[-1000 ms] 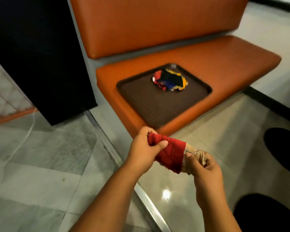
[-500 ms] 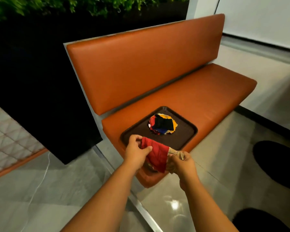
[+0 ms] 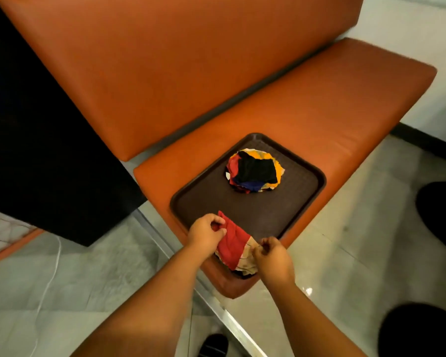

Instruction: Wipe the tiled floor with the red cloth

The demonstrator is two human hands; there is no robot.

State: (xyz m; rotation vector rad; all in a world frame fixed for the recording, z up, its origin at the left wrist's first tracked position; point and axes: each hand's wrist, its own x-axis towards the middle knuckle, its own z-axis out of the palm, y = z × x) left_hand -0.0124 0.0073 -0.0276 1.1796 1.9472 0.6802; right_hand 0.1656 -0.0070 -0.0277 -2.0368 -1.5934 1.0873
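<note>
Currently the red cloth (image 3: pixel 233 244) is held up between both hands, over the near corner of the brown tray (image 3: pixel 304 202), at about 6 o'clock in the head view. The left hand (image 3: pixel 205 234) is pinched shut on the cloth's upper corner; the right hand (image 3: pixel 272 256) is pinched on its pale edge, fingers (image 3: pixel 264 244) narrow around what looks like a loose thread. The cloth is not yet on the tiled floor (image 3: pixel 345 240); wiping is judged not started, with the cloth being spread or sorted out.

Risks, as judged: a thin pinch at two corners could let the cloth slip and drop onto the tray or seat instead of the floor. A pulled thread could fray the pale edge. A bunched cloth would wipe poorly if not opened first.

Around: an orange desk-like bench seat (image 3: pixel 319 112) carries the tray, and a pile of mixed coloured rags (image 3: pixel 254 172) sits at the tray's 12 o'clock end, well apart from the hands. A metal floor strip (image 3: pixel 232 320) runs at 6 o'clock, and a white cable (image 3: pixel 52 274) lies on the floor at 8 o'clock. Dark round shapes (image 3: pixel 438 215) are seen on the floor at 3 to 4 o'clock. A dark shoe tip (image 3: pixel 214 343) is seen at 6 o'clock. The bench edge stands between the hands and the floor below.
</note>
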